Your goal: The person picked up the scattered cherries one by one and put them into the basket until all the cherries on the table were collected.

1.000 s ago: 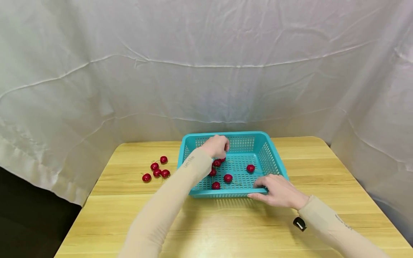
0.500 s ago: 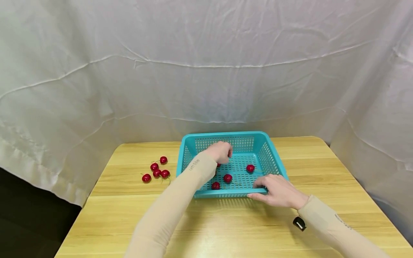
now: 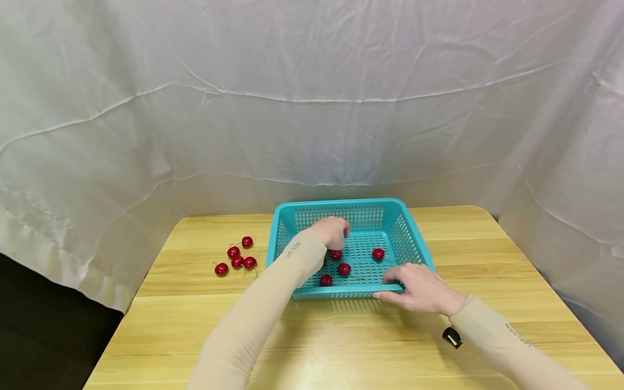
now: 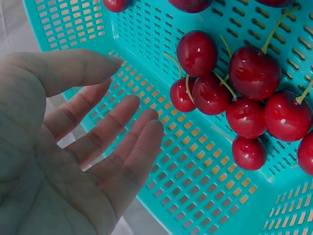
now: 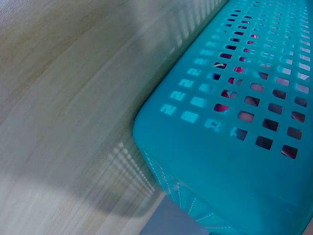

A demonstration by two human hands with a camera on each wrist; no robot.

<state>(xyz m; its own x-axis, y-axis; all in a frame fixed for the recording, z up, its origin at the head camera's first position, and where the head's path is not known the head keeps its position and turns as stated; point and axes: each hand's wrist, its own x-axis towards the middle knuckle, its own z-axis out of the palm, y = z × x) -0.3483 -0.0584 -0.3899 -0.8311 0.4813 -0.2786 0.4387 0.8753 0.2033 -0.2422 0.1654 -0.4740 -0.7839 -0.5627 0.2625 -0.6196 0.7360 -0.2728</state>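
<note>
My left hand (image 3: 330, 232) hovers inside the turquoise plastic basket (image 3: 341, 203). In the left wrist view that hand (image 4: 54, 171) has loosely bent fingers, with nothing held between thumb and fingertips. Beside it, a cluster of red cherries (image 4: 255, 72) with thin green stems lies on the basket floor. From the head view the hand and sleeve hide part of this cluster; one cherry (image 3: 335, 254) shows just below the hand. My right hand (image 3: 421, 287) grips the basket's near rim at the right corner, thumb outside and fingers inside.
Several more cherries (image 3: 236, 261) lie on the wooden table (image 3: 166, 325) left of the basket. Inside it, single cherries sit apart near the front and right. A small black device (image 3: 452, 337) is at the right wrist. A pale curtain (image 3: 312, 135) hangs behind the table.
My left hand has shifted slightly right and toward me inside the basket, and its sleeve now covers cherries at the basket's left. The right hand and basket have stayed put.
</note>
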